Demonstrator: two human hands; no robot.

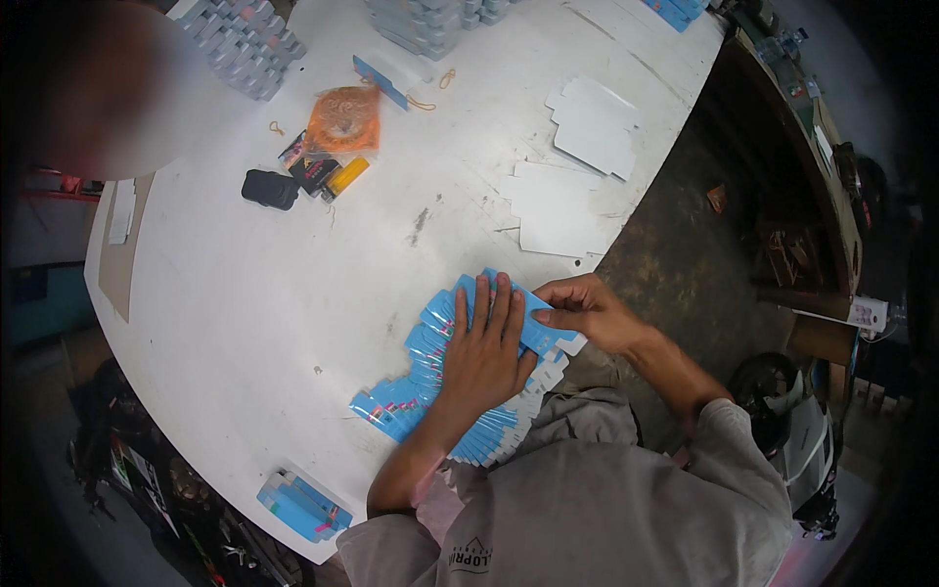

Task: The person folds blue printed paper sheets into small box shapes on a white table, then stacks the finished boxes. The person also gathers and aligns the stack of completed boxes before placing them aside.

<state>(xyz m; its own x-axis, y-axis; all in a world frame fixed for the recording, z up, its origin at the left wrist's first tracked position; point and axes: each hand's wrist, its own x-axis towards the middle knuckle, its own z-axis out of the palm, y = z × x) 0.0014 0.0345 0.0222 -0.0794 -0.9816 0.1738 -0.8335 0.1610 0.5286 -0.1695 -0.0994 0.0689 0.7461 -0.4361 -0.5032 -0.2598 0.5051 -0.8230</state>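
A curved fan of flat blue-and-white printed cartons [427, 350] lies overlapped on the white table, close to my body. My left hand [484, 360] rests flat on the fan, its fingers stretched out and pointing away from me. At the right end of the fan, my right hand [590, 311] pinches the edge of the top flat carton [541, 339] between thumb and fingers. White flaps of the cartons stick out toward my lap. My left hand and forearm hide part of the fan.
White flat carton blanks [562, 207] lie at the far right of the table [205, 323]. An orange bag [344, 120], a black case [270, 189] and a yellow item [346, 177] sit farther off. Stacked cartons [416, 27] stand at the back; a blue bundle [304, 504] lies near left.
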